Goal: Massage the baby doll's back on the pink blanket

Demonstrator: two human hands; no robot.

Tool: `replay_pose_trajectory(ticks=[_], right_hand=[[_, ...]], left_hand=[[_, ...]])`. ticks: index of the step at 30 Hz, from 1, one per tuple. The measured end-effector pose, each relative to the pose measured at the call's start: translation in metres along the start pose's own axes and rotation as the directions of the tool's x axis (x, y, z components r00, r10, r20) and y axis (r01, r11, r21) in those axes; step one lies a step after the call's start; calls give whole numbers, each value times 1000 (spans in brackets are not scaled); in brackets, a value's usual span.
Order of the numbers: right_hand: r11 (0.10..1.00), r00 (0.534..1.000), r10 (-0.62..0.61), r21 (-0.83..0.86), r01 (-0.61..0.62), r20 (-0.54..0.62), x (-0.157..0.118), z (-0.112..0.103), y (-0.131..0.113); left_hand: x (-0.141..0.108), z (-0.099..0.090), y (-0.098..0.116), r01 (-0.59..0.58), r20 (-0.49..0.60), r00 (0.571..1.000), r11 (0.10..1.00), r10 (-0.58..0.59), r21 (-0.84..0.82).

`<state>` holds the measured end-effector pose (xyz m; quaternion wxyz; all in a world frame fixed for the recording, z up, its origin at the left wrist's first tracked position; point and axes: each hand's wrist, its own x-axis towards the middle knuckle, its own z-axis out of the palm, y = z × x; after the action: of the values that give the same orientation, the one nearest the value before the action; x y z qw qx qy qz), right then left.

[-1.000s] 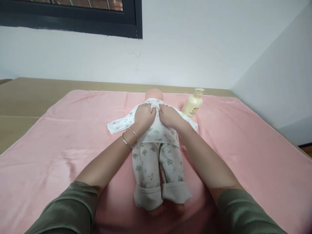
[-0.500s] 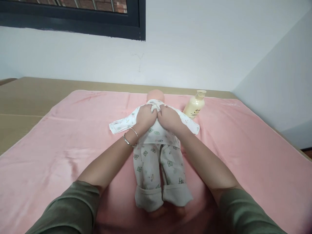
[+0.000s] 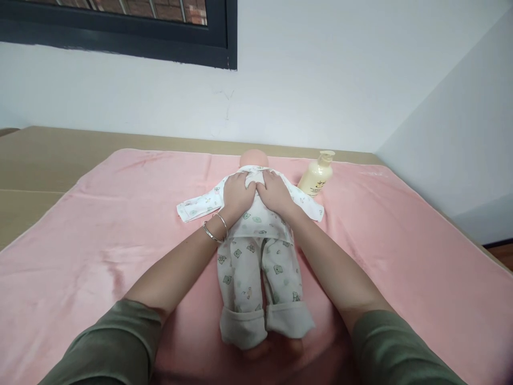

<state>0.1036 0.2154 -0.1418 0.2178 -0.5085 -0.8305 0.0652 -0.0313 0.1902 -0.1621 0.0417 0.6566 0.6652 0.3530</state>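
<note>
A baby doll (image 3: 254,158) lies stretched out on a pink cloth (image 3: 140,214), its head toward the wall and its feet toward me. It wears a white printed top (image 3: 258,222) and matching trousers (image 3: 244,272) with the cuffs turned up. My left hand (image 3: 238,195) rests flat on the upper part of the top, fingers extended. Beside it, my right hand (image 3: 276,191) lies flat on the same area, the two thumbs close together at the middle. Both sleeves of the top spread out sideways. The doll's face cannot be seen.
A pale yellow pump bottle (image 3: 316,176) stands on the cloth, just beyond the doll's right-hand sleeve. The cloth covers a wooden table (image 3: 72,141), set against a white wall (image 3: 304,80). A dark window frame (image 3: 224,32) is at the upper left.
My fingers, bunched and gathering the top's fabric before, have straightened and now lie flat on it. The pinched folds between the hands have smoothed. The view has shifted slightly.
</note>
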Motion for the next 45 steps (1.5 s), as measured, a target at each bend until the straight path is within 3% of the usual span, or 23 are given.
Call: replay_pose_trajectory(ticks=[7, 11, 18, 24, 28, 31, 36, 39, 45], right_hand=[[1000, 994, -6, 23, 9, -112, -7, 8, -1], [999, 996, 7, 34, -4, -87, -5, 5, 1], [994, 997, -76, 75, 75, 17, 1, -9, 12], [994, 999, 16, -105, -11, 42, -17, -11, -22], [989, 999, 12, -145, -6, 39, -31, -10, -43], [997, 998, 5, -73, -1, 62, -26, -13, -35], [996, 994, 81, 30, -83, 70, -2, -17, -3], [996, 993, 87, -20, -86, 82, 1, -19, 0], [975, 997, 15, -224, 2, 75, -24, -22, -31]], left_hand=[[-4, 3, -4, 6, -41, 999, 998, -8, -58], [-7, -2, 0, 3, -32, 999, 999, -4, -52], [-25, -20, 28, -25, 21, 999, 999, 24, 34], [-8, -22, 16, -9, 87, 996, 1000, 8, 6], [5, -22, 5, 14, 130, 991, 1000, -11, -24], [1, -21, 7, -22, 102, 995, 997, 15, 68], [-19, -17, 24, -128, 88, 989, 979, 115, 161], [-21, -18, 28, -130, 86, 989, 982, 119, 136], [0, -27, 13, -29, 159, 987, 1000, 27, 5]])
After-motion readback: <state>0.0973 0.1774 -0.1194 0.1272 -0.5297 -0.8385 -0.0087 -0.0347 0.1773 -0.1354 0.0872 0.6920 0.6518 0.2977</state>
